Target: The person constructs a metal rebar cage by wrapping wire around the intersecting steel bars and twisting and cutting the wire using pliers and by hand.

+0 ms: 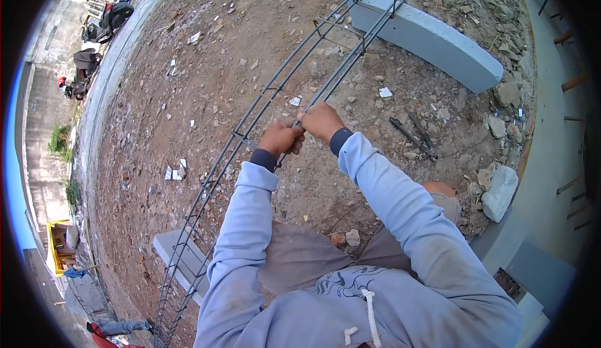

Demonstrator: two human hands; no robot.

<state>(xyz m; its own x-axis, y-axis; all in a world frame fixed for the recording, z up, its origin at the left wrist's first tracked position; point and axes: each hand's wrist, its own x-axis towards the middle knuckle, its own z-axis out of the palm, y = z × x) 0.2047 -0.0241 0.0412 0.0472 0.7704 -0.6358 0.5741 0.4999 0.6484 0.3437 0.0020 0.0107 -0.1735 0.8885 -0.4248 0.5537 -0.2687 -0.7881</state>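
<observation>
A long cage of dark steel bars with square ties (pixel 213 176) runs diagonally from the upper right to the lower left. It rests across a grey block (pixel 426 38) at the upper right and another grey block (pixel 169 248) at the lower left. My left hand (pixel 280 139) is closed at the cage's near bars, its fingertips curled inward. Close beside it, my right hand (pixel 322 122) is pinched at the same bar. Whatever small piece is between the fingers is hidden. A dark long-handled tool (pixel 413 136) lies on the dirt right of my hands.
Rubble and stones (pixel 496 126) line the right side, with a white block (pixel 500 193) near a low wall. Parked motorcycles (pixel 116 16) stand at the upper left. At the lower left, another person's leg (pixel 125 328) shows near the cage's end.
</observation>
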